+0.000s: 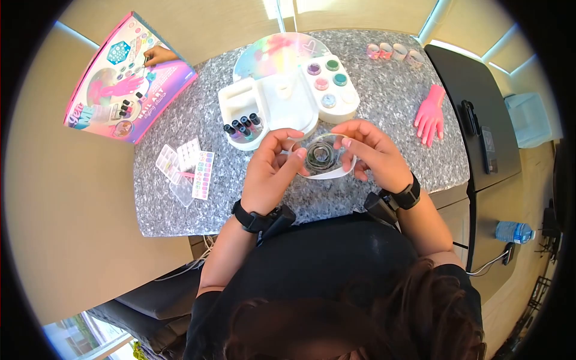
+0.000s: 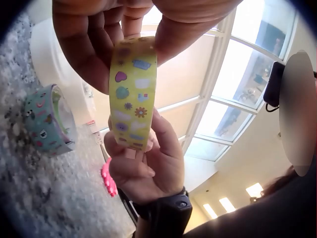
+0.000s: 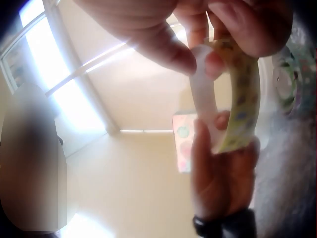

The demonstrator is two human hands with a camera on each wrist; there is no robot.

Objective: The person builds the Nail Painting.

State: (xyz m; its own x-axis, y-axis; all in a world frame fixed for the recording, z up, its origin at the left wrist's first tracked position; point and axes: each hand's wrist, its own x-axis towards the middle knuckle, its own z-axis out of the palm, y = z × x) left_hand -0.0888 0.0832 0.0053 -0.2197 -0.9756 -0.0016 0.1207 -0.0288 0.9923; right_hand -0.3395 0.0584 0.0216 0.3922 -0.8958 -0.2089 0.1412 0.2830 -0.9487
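Note:
A yellow band printed with small hearts and flowers [image 2: 132,94] is stretched upright between both hands; its pale inner side [image 3: 202,84] shows in the right wrist view. My left hand [image 1: 270,174] pinches one end of the loop between thumb and fingers. At the opposite end, my right hand [image 1: 375,155] grips it with thumb and fingertips. Below the loop, a mint-green patterned ring [image 2: 49,119] rests on the counter, seen through the held band as dark circles [image 1: 320,155] in the head view.
Beyond the hands stands a white tray [image 1: 288,105] with nail polish bottles [image 1: 245,127] and round pots. Sticker sheets [image 1: 203,175] lie left, with a large box [image 1: 129,81] behind. A pink hand model [image 1: 430,116] and several small rings [image 1: 396,53] are to the right.

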